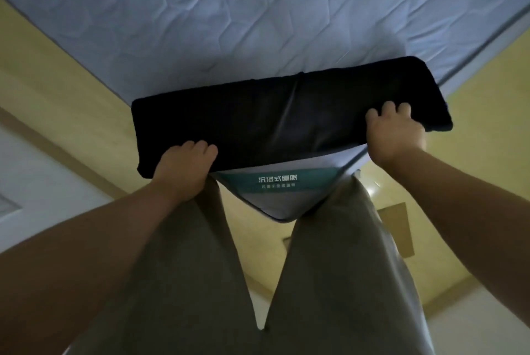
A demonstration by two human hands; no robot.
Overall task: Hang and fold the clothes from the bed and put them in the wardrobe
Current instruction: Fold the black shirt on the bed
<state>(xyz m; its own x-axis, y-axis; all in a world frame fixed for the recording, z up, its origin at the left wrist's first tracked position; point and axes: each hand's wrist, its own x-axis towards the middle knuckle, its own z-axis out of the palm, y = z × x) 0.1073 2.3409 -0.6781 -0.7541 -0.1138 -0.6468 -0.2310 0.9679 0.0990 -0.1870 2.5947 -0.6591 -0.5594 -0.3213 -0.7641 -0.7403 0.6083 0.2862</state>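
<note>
I hold a folded dark garment (286, 113) over the near corner of the mattress (229, 10), one hand at each end of its near edge. My left hand (183, 168) grips the left part and my right hand (393, 133) the right, fingers curled over the cloth, hands well apart. My khaki trousers (315, 268) stand below.

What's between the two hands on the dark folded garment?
Head view: only the folded black cloth garment spans from left hand to right hand; nothing else on it.
</note>
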